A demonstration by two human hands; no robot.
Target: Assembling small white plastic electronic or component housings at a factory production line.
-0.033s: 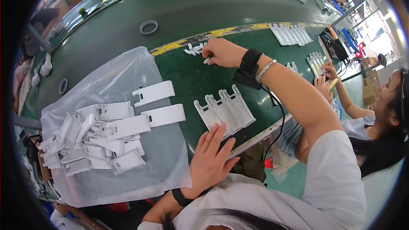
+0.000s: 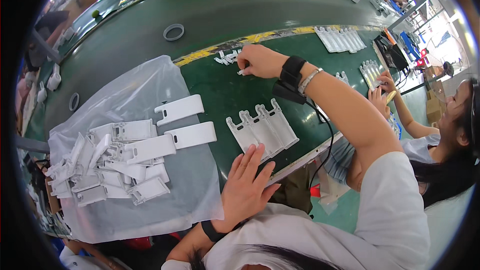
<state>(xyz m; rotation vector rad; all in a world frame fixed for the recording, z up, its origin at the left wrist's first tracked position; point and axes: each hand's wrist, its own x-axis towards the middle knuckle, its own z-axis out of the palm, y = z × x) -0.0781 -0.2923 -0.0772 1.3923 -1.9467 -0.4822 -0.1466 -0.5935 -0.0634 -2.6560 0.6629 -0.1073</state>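
Right hand: my right hand [image 2: 261, 61] pinches a small white piece [image 2: 241, 72] beside the little white clips [image 2: 226, 57] at the yellow stripe [image 2: 260, 36].
Left hand: my left hand [image 2: 246, 190] lies flat, fingers spread, holding nothing, at the table's near edge.
Done: four white brackets [image 2: 262, 129] lined up between my hands.
Left: a big heap of white parts [image 2: 112, 160] on the plastic sheet [image 2: 150, 85].
Room: bare green belt [image 2: 220, 5] beyond; a neighbour's hand [image 2: 381, 94] works near on my right.

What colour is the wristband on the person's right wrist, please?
Black wristband beside a silver bracelet, seen in the head view.
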